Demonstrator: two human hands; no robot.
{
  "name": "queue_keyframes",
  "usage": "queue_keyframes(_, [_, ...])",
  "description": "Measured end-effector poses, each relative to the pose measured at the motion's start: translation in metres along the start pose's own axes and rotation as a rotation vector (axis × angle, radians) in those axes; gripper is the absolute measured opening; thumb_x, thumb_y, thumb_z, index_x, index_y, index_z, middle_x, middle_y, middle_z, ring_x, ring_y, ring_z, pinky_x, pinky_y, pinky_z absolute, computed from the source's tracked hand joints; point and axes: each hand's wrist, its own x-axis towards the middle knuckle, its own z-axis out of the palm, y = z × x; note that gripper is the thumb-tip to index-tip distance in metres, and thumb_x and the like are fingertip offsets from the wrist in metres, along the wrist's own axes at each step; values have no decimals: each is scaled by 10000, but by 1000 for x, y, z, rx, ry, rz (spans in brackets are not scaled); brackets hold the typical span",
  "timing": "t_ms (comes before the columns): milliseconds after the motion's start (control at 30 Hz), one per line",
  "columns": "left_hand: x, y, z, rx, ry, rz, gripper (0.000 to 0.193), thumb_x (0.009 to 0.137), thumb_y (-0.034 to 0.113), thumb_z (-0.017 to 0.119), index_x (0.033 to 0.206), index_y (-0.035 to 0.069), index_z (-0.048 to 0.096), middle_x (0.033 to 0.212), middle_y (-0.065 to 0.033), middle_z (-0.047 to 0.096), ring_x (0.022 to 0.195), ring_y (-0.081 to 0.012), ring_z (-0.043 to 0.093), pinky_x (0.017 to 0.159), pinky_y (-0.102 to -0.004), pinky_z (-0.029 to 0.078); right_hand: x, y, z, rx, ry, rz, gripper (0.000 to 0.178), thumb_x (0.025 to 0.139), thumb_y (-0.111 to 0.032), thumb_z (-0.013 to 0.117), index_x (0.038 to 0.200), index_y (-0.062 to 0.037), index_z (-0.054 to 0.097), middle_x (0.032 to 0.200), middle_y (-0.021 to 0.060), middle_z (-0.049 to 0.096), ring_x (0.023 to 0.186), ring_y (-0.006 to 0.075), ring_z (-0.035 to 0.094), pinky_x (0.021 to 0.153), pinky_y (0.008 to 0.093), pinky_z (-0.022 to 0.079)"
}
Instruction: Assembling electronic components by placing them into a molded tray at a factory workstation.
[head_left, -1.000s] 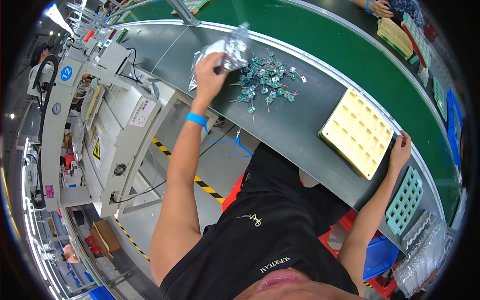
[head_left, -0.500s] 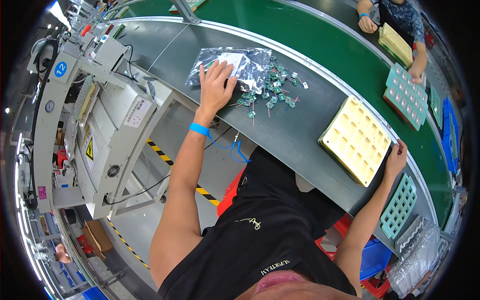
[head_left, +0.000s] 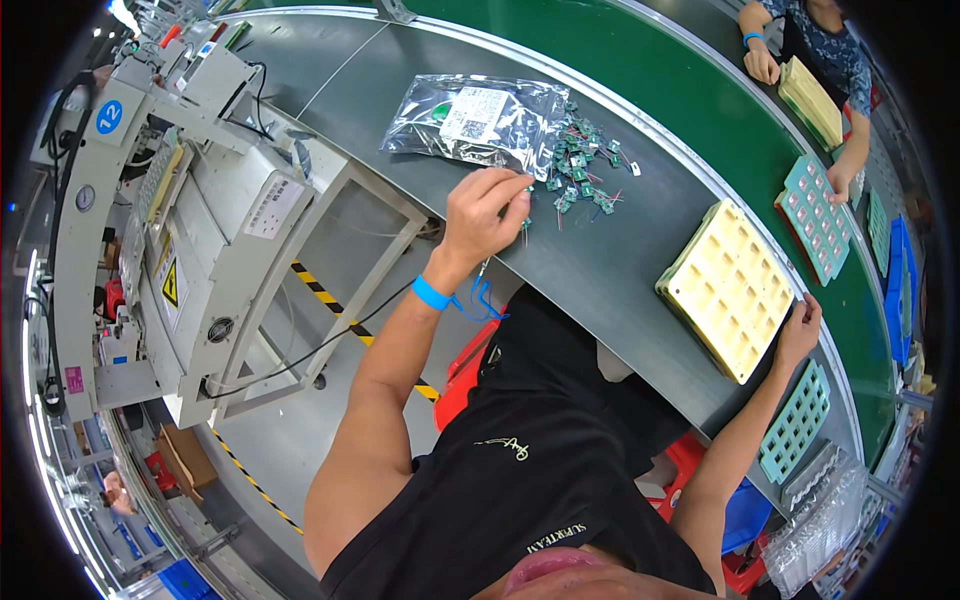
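Note:
My left hand [head_left: 487,215] is closed in a pinch at the near edge of a loose pile of small green circuit boards [head_left: 580,165] with thin wires. What sits between its fingertips is too small to make out. A blue wrist strap with a coiled cord [head_left: 432,293] is on that arm. Just beyond the hand lies a shiny silver bag [head_left: 420,115] with a white label. My right hand [head_left: 800,332] grips the right edge of a cream tray [head_left: 730,285] with rows of square pockets; part of its grip is hidden.
A green conveyor belt [head_left: 560,45] runs beyond the grey worktop [head_left: 600,260]. Across it, another person's hand [head_left: 840,185] holds a teal tray [head_left: 815,220]. A teal grid plate [head_left: 795,422] and bubble wrap [head_left: 820,520] lie at right. A white machine [head_left: 250,230] stands at left.
My left hand has left the silver bag, moved nearer and right to the boards, and gone from spread fingers to a pinch. My right hand stays at the cream tray. The view has shifted slightly.

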Motion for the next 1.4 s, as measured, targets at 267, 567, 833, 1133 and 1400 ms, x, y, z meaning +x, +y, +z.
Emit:
queue_keyframes(267, [68, 123, -25, -379, -112, 423, 305, 713, -7, 693, 990, 106, 754, 953, -91, 684, 614, -155, 595, 495, -272, 432, -3, -1, 1, -65, 24, -48, 247, 947, -195, 587, 1137, -69, 682, 889, 74, 686, 788, 152, 625, 765, 297, 504])
queue_keyframes(567, [140, 190, -39, -658, -91, 913, 370, 582, 195, 807, 910, 46, 720, 759, -60, 618, 590, -168, 501, 456, -263, 352, -4, -10, 1, -2, 64, -1, 247, 934, -189, 602, 1115, -50, 696, 892, 81, 696, 821, 149, 637, 787, 291, 504])
queue_keyframes(833, [124, 224, -8, -886, -81, 832, 406, 607, 269, 819, 952, 77, 727, 792, -61, 620, 574, -171, 511, 456, -264, 361, -5, -17, 5, 58, 135, -38, 209, 906, -164, 612, 1065, -56, 694, 803, 57, 671, 728, 134, 619, 710, 282, 505])
queue_keyframes(1133, [113, 261, 16, -975, -174, 769, 393, 632, 288, 823, 982, 132, 735, 843, -53, 625, 587, -168, 523, 469, -261, 377, -10, -25, 2, 153, 156, 41, 215, 903, -159, 620, 1074, -51, 694, 808, 59, 685, 709, 127, 622, 699, 277, 517])
queue_keyframes(1400, [108, 293, 40, -980, -260, 703, 384, 654, 305, 826, 1008, 180, 743, 889, -46, 630, 599, -165, 534, 480, -258, 390, -9, -33, 0, 190, 138, 47, 220, 887, -159, 611, 1060, -55, 699, 783, 79, 681, 675, 153, 627, 673, 289, 518])
